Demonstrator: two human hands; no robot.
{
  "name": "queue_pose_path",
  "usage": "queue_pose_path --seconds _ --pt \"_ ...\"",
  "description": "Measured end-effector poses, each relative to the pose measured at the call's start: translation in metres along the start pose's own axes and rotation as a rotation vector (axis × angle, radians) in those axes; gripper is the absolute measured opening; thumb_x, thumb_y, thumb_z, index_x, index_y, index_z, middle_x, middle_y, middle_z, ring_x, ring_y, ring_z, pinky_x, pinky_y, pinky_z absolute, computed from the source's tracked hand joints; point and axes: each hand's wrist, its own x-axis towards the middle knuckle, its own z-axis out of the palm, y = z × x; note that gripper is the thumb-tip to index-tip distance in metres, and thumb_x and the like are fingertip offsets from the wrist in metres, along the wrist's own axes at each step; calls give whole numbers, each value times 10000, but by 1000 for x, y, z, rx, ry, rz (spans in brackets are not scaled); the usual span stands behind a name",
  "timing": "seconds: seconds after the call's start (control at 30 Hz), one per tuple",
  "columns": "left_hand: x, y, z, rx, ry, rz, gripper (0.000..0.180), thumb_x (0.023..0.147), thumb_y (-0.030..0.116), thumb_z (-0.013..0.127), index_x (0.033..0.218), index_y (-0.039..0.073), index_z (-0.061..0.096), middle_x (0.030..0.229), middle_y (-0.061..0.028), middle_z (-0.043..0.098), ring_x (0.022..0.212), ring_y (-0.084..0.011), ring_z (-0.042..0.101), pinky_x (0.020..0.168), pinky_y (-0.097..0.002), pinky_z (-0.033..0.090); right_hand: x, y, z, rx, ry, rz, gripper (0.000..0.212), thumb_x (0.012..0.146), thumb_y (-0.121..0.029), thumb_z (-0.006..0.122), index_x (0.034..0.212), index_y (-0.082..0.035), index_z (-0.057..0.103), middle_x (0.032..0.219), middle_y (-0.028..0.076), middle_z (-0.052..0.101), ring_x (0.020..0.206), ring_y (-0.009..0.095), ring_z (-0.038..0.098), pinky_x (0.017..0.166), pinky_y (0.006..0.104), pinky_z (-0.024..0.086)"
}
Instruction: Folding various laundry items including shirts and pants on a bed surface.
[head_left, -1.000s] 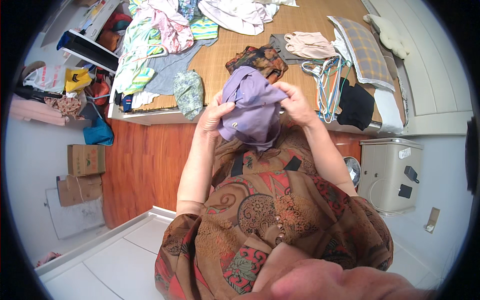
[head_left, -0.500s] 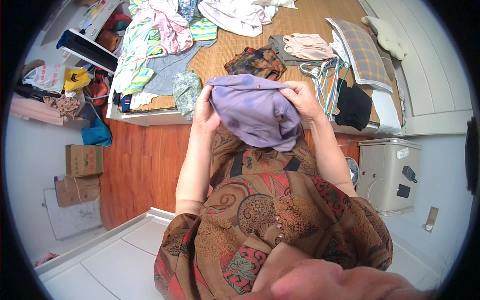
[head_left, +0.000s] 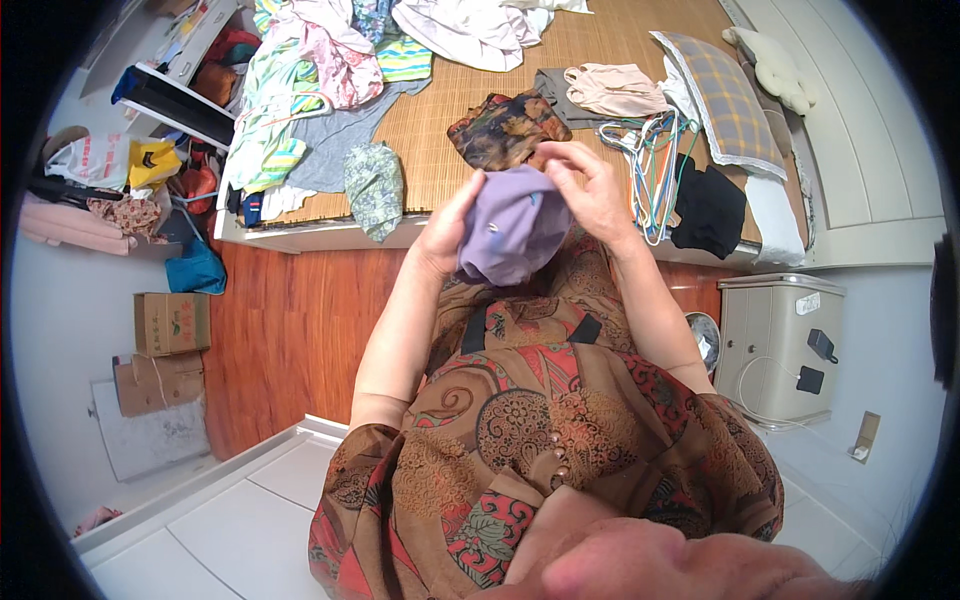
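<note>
A purple cloth garment (head_left: 510, 230) with a few small marks is bunched into a compact bundle above my lap. My left hand (head_left: 447, 232) grips its left side, thumb pointing up along the edge. At the bundle's upper right is my right hand (head_left: 597, 195), thumb beside the cloth and index finger held apart from it; its other fingers curl loosely. Just beyond, on the woven mat (head_left: 430, 150), lies a dark floral cloth (head_left: 507, 130), folded. A green patterned cloth (head_left: 374, 190) hangs over the bed's edge to the left.
Heaped clothes (head_left: 320, 80) cover the bed's left side. Right of centre lie a folded pink garment (head_left: 615, 90), several hangers (head_left: 650, 175), a black cloth (head_left: 708, 210) and a checked pillow (head_left: 722, 105). A cabinet (head_left: 770, 350) stands at right; a cardboard box (head_left: 172, 323) at left.
The purple garment has gone from stretched wide between both hands to a smaller bundle. My left hand moved right, toward my right hand, whose fingers have come away from the garment's top edge.
</note>
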Motion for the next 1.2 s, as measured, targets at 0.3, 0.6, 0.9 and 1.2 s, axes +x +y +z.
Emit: queue_pose_path --seconds 0.3,0.6,0.9,1.2 --pt "-2 -9 -15 261 49 -45 475 943 355 500 1250 -8 507 1173 -104 575 1035 -164 557 916 -291 432 9 -6 9 275 -716 165 337 924 -307 545 965 21 609 821 51 621 813 109 539 741 297 446" --pt "-15 4 -30 557 -127 14 299 826 291 689 902 2 680 794 1 648 707 -58 560 670 -229 459 18 -13 -23 658 -121 370 162 856 -201 637 778 -61 611 710 -45 563 644 17 492 587 177 388" --pt "-18 31 -103 1517 404 563 213 787 19 612 997 7 643 888 -99 661 821 -171 622 750 -287 492 1 -6 -98 710 -126 176 389 843 -273 651 610 -72 413 567 -9 368 546 102 332 522 265 313" --pt "-9 45 -103 24 461 534 378 926 303 546 1203 47 535 1137 -71 613 1034 -200 582 908 -369 471 -11 -24 -92 -78 -742 289 316 757 -287 679 797 21 623 671 51 591 623 126 537 559 290 411"
